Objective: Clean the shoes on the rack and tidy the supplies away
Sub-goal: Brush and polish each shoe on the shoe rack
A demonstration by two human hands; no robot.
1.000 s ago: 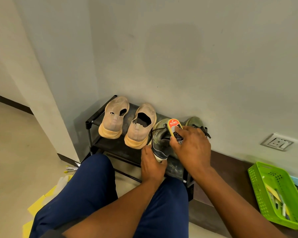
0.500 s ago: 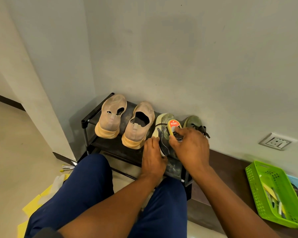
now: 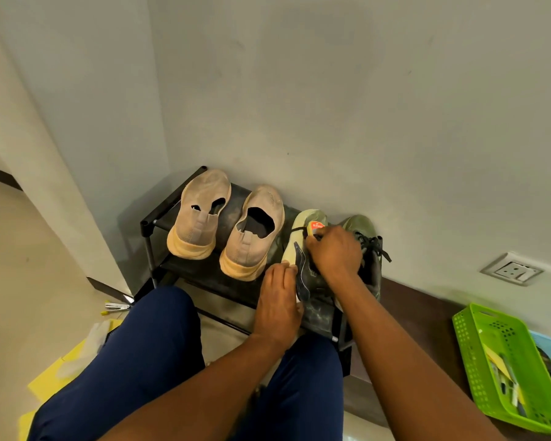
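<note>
From my head camera, looking down: my right hand [image 3: 334, 254] is curled tight around the small shoe polish bottle with the orange cap and yellow body [image 3: 315, 228]. Only the cap end pokes out past my fingers, toward 11 o'clock. The rest is hidden in my fist.

The bottle sits on top of the pale green and dark grey lace-up sneaker [image 3: 303, 249]. That shoe lies long-ways from 6 o'clock, near me, to 12 o'clock, at the wall. Its toe is at the wall end. So the bottle and the shoe point nearly the same way.

My left hand [image 3: 279, 300] is at 7 o'clock from my right hand. It holds the near side of that shoe by the heel, but I cannot tell how tightly its fingers wrap it. My right hand is nearer the toe, so I think it should rub that way next.

The shoe rests on the black metal shoe rack [image 3: 163, 214]. The second green sneaker [image 3: 368, 246] is just beside it at 3 o'clock, touching my right hand.
</note>
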